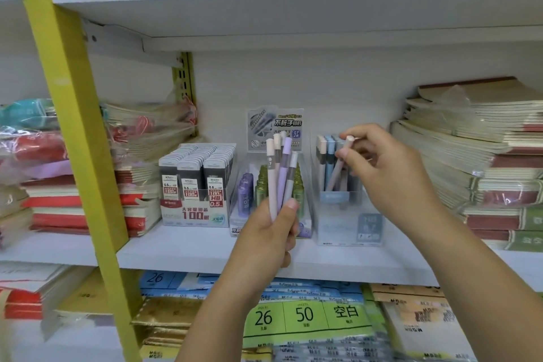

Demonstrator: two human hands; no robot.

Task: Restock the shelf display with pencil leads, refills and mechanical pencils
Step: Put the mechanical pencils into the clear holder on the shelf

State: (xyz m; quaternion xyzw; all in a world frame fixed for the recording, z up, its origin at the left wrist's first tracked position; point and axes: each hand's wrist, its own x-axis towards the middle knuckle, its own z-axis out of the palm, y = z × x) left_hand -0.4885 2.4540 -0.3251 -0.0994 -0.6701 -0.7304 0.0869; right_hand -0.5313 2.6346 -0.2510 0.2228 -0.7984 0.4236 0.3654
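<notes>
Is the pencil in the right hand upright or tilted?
Tilted: the mechanical pencil, pinched by the right hand, leans right beside upright pencils in the display box.

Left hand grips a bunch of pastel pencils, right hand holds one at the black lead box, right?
No: the head view shows the right hand holding its pink pencil at the clear plastic box of blue pencils. Left hand grips pastel pencils, as stated.

Before me the white shelf carries a carton of lead cases; beside it a clear tray of refill tubes; then a clear box of mechanical pencils; notebook stacks flank all three.
</notes>
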